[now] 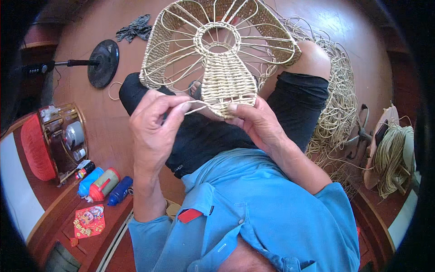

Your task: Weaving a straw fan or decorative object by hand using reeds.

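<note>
Left hand [156, 120] pinches strands [198, 102]; right hand [262, 121] grips the panel's [228, 77] near edge. Ahead of both hands, panel and ring [198, 41] are woven, spokes [263, 45] bare; the edge, partly hidden, appears unfinished.

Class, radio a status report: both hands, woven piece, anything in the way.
Left hand pinching pale strand. Right hand gripping woven piece near its lower edge. Cord heap at right, apart from both hands.

A reddish-brown floor [93, 113] carries a stand's round black base [107, 72] toward its left edge. Nearer along that edge stands a wood-framed rack [84, 130]; dark-red wooden furniture [55, 225] fills the near left corner.
</note>
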Demonstrator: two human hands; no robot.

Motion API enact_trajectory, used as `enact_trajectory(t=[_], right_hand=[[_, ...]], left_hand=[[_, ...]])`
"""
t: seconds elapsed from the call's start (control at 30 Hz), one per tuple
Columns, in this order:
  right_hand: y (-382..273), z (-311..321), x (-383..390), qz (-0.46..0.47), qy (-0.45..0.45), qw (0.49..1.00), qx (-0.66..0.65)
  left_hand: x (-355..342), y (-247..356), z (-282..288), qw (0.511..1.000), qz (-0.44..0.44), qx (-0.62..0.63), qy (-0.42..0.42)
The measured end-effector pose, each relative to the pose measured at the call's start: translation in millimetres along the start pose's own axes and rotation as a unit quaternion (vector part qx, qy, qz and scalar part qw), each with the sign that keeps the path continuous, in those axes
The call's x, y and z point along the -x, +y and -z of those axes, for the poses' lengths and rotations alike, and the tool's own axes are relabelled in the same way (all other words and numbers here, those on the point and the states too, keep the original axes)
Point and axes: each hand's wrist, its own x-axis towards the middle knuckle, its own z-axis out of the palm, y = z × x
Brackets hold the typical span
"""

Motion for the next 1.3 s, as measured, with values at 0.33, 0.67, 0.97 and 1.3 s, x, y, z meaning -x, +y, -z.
enact_trajectory(t=[0.33,0.67,0.97,1.3], right_hand=[[7,3,0,-0.044,-0.017,0.999,-0.013],[11,1,3,-0.054,-0.008,0.996,-0.069],[16,-8,9,0.001,0.048,0.996,-0.076],[15,-8,7,0.027,0.041,0.996,-0.07]], left_hand=[[2,-1,-16,0.978,-0.096,-0.182,0.025],[8,-13,-41,0.983,-0.076,-0.169,0.012],[8,-14,-42,0.979,-0.083,-0.187,0.001],[-5,-1,-46,0.954,-0.168,-0.248,0.003]])
